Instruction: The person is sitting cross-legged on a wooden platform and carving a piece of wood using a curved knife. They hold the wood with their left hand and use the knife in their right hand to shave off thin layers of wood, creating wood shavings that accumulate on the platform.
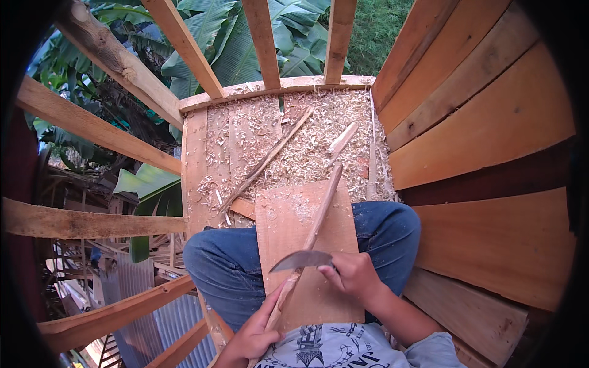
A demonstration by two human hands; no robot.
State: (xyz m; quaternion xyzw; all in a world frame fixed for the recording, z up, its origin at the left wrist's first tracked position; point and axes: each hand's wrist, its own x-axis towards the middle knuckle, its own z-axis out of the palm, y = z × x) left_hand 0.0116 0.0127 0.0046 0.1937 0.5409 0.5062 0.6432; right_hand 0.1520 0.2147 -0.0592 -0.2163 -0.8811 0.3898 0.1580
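Observation:
My left hand (261, 331) is closed round the lower end of a long wooden stick (318, 219), which slants up and away to the right. In my right hand (356, 274) is the handle of a curved knife (300, 260); most of the handle is hidden by the fingers. The knife's broad grey blade points left and crosses over the stick just above my left hand. Part of the stick beside the blade looks pale and freshly cut. Under the stick, a flat wooden board (276, 227) lies across my lap, between my knees in blue jeans.
Wood shavings (245, 122) cover the plank floor ahead. A long rough stick (270, 161) and a short pale piece of wood (342, 140) lie among them. Wooden slats (261, 43) form a railing ahead and left; a plank wall (485, 129) stands close on the right. Large leaves show beyond.

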